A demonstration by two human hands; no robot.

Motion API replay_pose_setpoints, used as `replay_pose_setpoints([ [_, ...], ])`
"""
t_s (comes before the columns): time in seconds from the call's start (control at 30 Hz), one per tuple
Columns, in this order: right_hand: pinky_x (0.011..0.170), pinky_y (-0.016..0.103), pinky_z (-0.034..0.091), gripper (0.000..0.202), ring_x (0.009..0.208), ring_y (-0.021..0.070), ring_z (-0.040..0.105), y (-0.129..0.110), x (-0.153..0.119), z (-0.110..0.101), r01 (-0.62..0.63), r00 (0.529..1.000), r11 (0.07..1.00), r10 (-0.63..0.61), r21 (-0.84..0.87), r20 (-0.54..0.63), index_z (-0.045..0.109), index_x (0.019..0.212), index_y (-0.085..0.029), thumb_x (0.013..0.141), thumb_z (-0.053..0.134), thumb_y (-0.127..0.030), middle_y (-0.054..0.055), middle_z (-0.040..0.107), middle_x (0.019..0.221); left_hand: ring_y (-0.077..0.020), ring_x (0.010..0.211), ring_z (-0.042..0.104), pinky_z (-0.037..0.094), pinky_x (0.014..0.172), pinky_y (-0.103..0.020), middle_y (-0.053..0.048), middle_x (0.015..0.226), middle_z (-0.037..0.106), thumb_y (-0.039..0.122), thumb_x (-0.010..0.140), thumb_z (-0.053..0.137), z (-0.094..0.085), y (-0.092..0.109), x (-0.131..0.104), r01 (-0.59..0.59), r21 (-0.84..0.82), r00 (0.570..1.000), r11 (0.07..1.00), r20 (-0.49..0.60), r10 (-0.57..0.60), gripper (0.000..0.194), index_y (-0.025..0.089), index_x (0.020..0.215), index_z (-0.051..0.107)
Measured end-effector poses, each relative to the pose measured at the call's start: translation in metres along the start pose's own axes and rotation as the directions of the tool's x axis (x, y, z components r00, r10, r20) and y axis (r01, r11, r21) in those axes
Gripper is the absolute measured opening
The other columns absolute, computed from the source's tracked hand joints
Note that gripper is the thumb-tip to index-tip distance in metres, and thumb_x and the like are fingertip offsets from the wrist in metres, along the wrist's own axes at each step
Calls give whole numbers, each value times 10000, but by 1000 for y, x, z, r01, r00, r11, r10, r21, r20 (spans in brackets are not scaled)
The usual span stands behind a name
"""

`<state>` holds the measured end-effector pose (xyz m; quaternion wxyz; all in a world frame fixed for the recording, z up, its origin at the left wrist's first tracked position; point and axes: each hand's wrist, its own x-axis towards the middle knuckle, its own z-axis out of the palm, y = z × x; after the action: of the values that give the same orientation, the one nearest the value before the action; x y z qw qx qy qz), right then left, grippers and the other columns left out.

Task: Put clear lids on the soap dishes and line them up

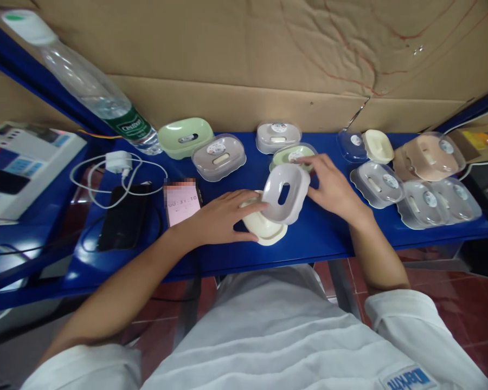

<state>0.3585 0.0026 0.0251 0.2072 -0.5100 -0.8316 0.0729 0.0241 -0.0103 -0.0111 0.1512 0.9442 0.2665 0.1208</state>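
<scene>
My left hand (228, 216) is closed on the side of a cream soap dish base (266, 230), its thumb along the near edge and a fingertip touching the grey tray. Above this base, a lilac-grey soap dish tray (271, 197) with an oval slot is tilted and partly covers it. My right hand (331, 187) has thumb and fingers around the tray's right edge. Just behind its fingertips sits a green soap box (287, 154) under a clear lid, partly hidden by the hand and tray.
Lidded grey soap boxes (219, 157) and a green dish (183, 132) stand behind. More lidded boxes (377, 184) are grouped on the right beside a cream piece (378, 146). Left are a lit phone (182, 200), a dark phone (124, 216), a charger (119, 162) and a water bottle (89, 92).
</scene>
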Motion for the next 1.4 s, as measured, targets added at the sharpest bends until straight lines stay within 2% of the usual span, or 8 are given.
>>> replay_pose_setpoints([
  [0.1, 1202, 597, 479, 657, 1531, 385, 485, -6, 2, -5, 146, 989, 989, -146, 36, -19, 450, 1656, -326, 1024, 620, -276, 121, 435, 1706, -367, 1528, 529, 463, 1268, -535, -168, 1659, 534, 576, 978, 769, 1, -7, -2, 46, -2, 998, 999, -35, -46, 762, 269, 1631, 523],
  [0.2, 1247, 626, 400, 454, 1600, 367, 403, -10, 3, -4, 271, 960, 962, -272, 28, 63, 626, 1520, -379, 1091, 538, -261, 78, 422, 1726, -368, 1529, 520, 459, 1271, -540, -163, 1653, 533, 606, 980, 751, 0, -12, -3, 92, 7, 994, 996, -68, -91, 775, 280, 1639, 508],
  [0.4, 1124, 573, 414, 362, 1347, 374, 556, -7, 1, 2, 211, 977, 975, -213, -74, -30, 768, 1307, -327, 1041, 676, -555, 122, 598, 1476, -390, 1500, 531, 501, 1223, -568, -168, 1614, 542, 550, 1008, 727, -3, -12, -1, 195, 44, 972, 980, -142, -187, 819, 295, 1707, 386],
  [0.53, 1093, 527, 383, 431, 1272, 354, 573, -22, -1, 17, 301, 951, 948, -306, -104, -37, 778, 1180, -272, 1033, 633, -652, 114, 692, 1305, -439, 1488, 537, 569, 1135, -597, -225, 1655, 461, 570, 1022, 693, -1, -15, -2, 258, 67, 949, 964, -207, -240, 845, 259, 1725, 341],
  [0.7, 1014, 481, 391, 462, 1134, 313, 616, -45, -3, 41, 343, 939, 933, -337, -110, 75, 762, 1209, -260, 1094, 527, -640, 94, 751, 1187, -401, 1351, 645, 510, 1201, -640, -244, 1709, 380, 562, 1030, 680, 0, -22, -7, 171, 36, 963, 985, -217, -159, 748, 239, 1660, 442],
  [0.8, 950, 450, 407, 467, 1111, 305, 640, -52, -3, 50, 356, 932, 929, -346, -102, 106, 751, 1286, -242, 1100, 536, -613, 109, 770, 1216, -406, 1430, 593, 487, 1236, -622, -234, 1687, 419, 512, 1042, 677, -2, -20, -7, 172, 29, 964, 985, -211, -162, 665, 218, 1612, 502],
  [1.03, 1246, 499, 306, 365, 1508, 277, 546, -43, 4, 61, 364, 922, 931, -366, 40, 124, 705, 1441, -280, 1164, 478, -346, 76, 680, 1553, -431, 1585, 445, 425, 1282, -631, -227, 1716, 407, 538, 1043, 667, -1, -24, -5, 191, 60, 959, 980, -224, -173, 563, 189, 1483, 625],
  [1.4, 1274, 500, 410, 436, 1544, 256, 536, -30, 10, 68, 315, 945, 940, -324, 130, 47, 680, 1490, -258, 1182, 381, -332, 82, 667, 1567, -381, 1626, 419, 367, 1333, -558, -243, 1749, 387, 657, 1090, 500, -2, -21, -2, 234, -33, 947, 972, -219, -236, 652, 147, 1477, 624],
])
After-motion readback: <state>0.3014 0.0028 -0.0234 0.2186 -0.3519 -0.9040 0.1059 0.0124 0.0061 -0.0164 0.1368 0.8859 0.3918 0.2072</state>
